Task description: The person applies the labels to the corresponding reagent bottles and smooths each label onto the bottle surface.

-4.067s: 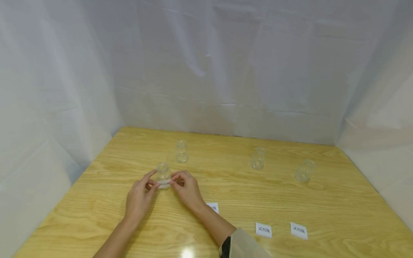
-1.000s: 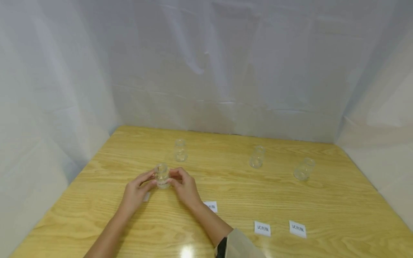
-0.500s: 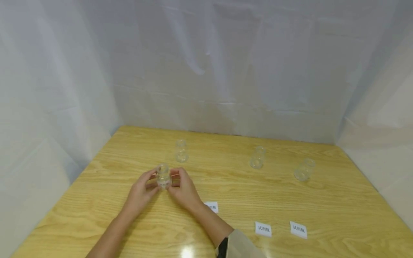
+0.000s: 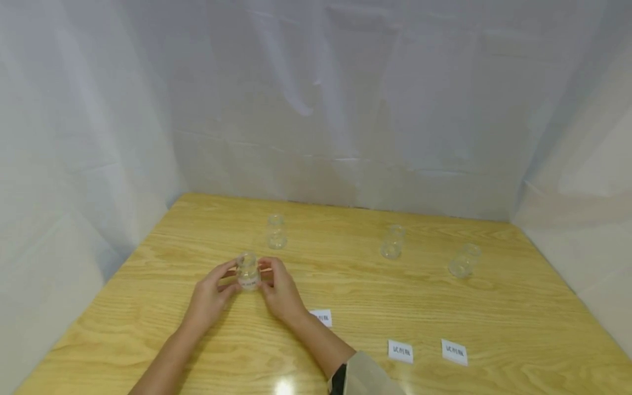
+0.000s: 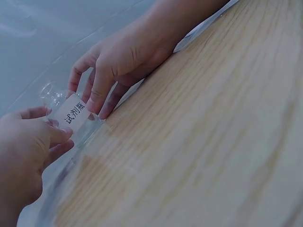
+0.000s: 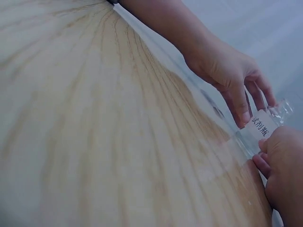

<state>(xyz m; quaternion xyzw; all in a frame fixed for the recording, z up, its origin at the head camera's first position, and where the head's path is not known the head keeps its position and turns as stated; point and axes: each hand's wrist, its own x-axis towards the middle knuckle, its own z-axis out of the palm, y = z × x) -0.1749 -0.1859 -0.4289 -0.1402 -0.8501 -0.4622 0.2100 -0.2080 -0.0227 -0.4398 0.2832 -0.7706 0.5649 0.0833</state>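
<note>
White sheeting (image 4: 316, 99) is hanging behind a wood-grain table (image 4: 375, 296) and is closing in its left and right sides. A beige sleeve (image 4: 372, 377) with a dark band is covering part of the right arm, which is reaching in toward the left of the table. The right hand (image 4: 282, 292) is curling its thumb and fingers partway in and gripping one side of a clear reagent bottle (image 4: 247, 263); the left hand (image 4: 206, 299), likewise half closed, is gripping the opposite side. This bottle is sitting between the two hands, left of the table's middle, neck upward; whether its base is touching the wood, I cannot tell. Three other clear bottles are standing farther back: one (image 4: 277, 233) just behind the hands, two (image 4: 393, 242) (image 4: 464, 260) toward the right. Three loose paper slips are lying nearer the front, one (image 4: 323, 318) peeking out beside the right forearm, the others (image 4: 400, 351) (image 4: 454, 351) side by side farther right. A white label (image 5: 72, 112) reading 试剂瓶 is wrapping the held bottle's body, the thumbs pressing near its ends.
</note>
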